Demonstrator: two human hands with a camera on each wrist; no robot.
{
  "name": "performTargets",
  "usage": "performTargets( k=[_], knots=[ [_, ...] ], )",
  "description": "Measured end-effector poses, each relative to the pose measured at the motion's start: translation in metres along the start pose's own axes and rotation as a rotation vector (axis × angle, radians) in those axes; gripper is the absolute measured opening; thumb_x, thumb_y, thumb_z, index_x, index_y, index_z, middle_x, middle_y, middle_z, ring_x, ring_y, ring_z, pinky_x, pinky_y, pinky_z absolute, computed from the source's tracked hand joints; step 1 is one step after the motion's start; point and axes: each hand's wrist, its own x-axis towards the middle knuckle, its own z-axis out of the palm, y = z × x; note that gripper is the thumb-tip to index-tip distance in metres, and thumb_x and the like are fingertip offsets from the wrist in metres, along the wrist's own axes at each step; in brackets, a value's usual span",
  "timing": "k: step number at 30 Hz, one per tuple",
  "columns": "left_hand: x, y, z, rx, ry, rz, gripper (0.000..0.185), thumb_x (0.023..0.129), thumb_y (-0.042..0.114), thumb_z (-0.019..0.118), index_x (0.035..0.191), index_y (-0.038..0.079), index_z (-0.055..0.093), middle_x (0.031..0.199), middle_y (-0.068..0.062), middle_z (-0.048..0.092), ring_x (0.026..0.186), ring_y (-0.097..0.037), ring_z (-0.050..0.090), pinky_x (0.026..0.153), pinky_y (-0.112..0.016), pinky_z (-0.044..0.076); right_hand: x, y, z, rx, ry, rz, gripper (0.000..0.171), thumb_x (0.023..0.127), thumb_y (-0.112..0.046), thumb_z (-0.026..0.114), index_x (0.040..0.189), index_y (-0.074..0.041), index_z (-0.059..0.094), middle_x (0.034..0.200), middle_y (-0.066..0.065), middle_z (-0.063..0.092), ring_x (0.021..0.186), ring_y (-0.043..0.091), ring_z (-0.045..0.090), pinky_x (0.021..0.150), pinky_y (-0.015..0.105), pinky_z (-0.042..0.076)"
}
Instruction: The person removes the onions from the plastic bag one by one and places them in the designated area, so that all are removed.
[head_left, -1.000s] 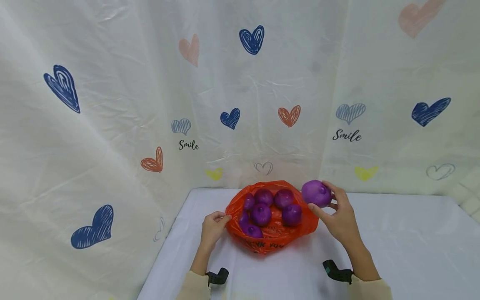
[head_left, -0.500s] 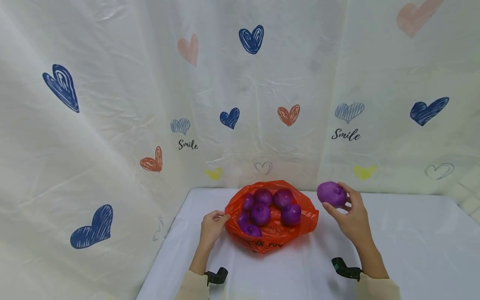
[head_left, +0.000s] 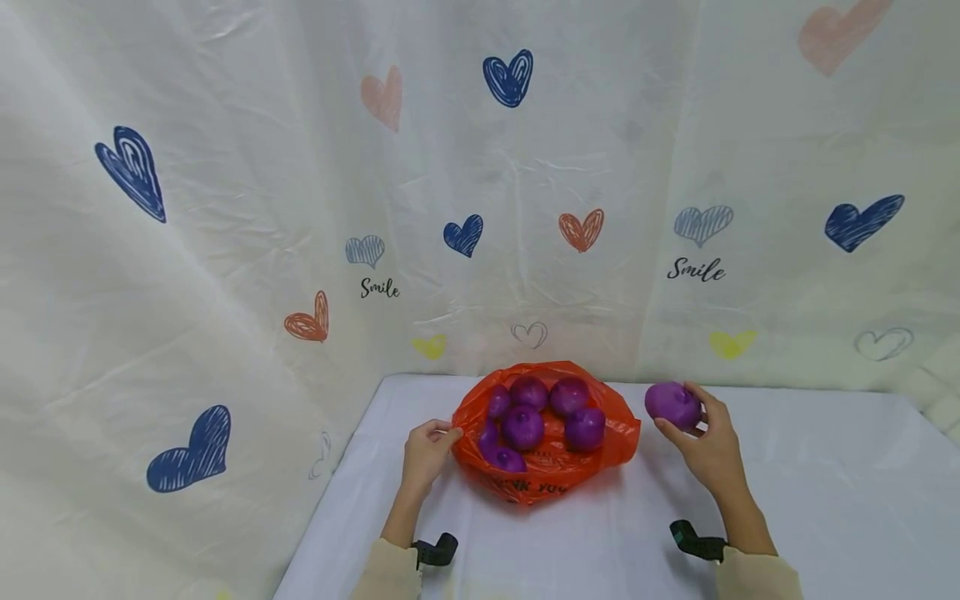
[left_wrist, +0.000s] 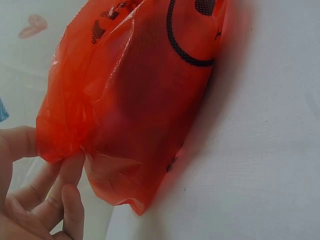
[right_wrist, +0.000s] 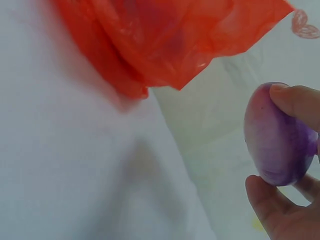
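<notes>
An orange plastic bag (head_left: pixel 555 467) lies open on the white table (head_left: pixel 825 500), with several purple onions (head_left: pixel 522 427) inside. My left hand (head_left: pixel 429 450) pinches the bag's left rim (left_wrist: pixel 60 145) between thumb and fingers. To the right of the bag, my right hand (head_left: pixel 701 437) grips one purple onion (head_left: pixel 672 403) low over the table. In the right wrist view that onion (right_wrist: pixel 277 135) sits between thumb and fingertips, apart from the bag (right_wrist: pixel 165 40).
A cream curtain (head_left: pixel 480 183) printed with hearts and "Smile" hangs behind and to the left of the table. The table's left edge (head_left: pixel 330 492) runs near my left forearm. Bare white tabletop stretches to the right of my right hand.
My right hand has carried the purple onion away from the bag's right rim, rightward and down towards the table. The left hand has kept its pinch on the bag.
</notes>
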Motion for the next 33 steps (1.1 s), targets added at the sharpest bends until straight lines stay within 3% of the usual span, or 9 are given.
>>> performTargets(
  k=[2,4,5,21,33],
  knots=[
    [0.0,0.001,0.0,-0.004,-0.002,0.002,0.021,0.092,0.024,0.073,0.101,0.005,0.073,0.076,-0.004,0.071,0.066,-0.015,0.054,0.057,-0.025,0.042,0.001,0.004,0.001,-0.015,-0.015,0.03,0.087,0.093,-0.029,0.075,0.16,-0.006,0.025,0.156,0.03,0.031,0.132,0.052,0.041,0.099,0.041,0.056],
    [-0.001,0.001,-0.001,-0.006,-0.008,0.008,0.02,0.092,0.023,0.073,0.1,0.005,0.073,0.076,-0.004,0.071,0.065,-0.014,0.053,0.056,-0.025,0.041,0.001,0.008,0.002,-0.018,-0.033,0.064,0.088,0.094,-0.031,0.074,0.161,-0.006,0.022,0.158,0.032,0.028,0.134,0.054,0.039,0.102,0.062,0.048],
    [-0.001,0.001,-0.001,-0.01,-0.011,0.008,0.021,0.092,0.023,0.073,0.1,0.005,0.073,0.075,-0.004,0.07,0.065,-0.014,0.053,0.056,-0.025,0.04,0.002,0.01,0.003,-0.017,-0.044,0.08,0.089,0.095,-0.031,0.074,0.161,-0.006,0.021,0.158,0.033,0.026,0.134,0.055,0.037,0.103,0.067,0.045],
    [0.002,-0.004,-0.001,-0.009,-0.007,0.021,0.022,0.092,0.025,0.074,0.1,0.005,0.072,0.076,-0.004,0.071,0.065,-0.014,0.053,0.056,-0.026,0.041,0.006,0.032,0.007,-0.052,-0.117,0.145,0.09,0.094,-0.024,0.074,0.162,-0.004,0.018,0.16,0.035,0.022,0.136,0.056,0.033,0.109,0.069,0.038],
    [0.001,-0.002,-0.002,-0.008,-0.008,0.018,0.022,0.092,0.026,0.073,0.099,0.006,0.072,0.076,-0.005,0.072,0.065,-0.015,0.052,0.055,-0.026,0.04,0.009,0.05,0.011,-0.105,-0.172,0.138,0.091,0.095,-0.026,0.073,0.16,0.001,0.016,0.157,0.039,0.023,0.138,0.059,0.03,0.108,0.072,0.035]
  ],
)
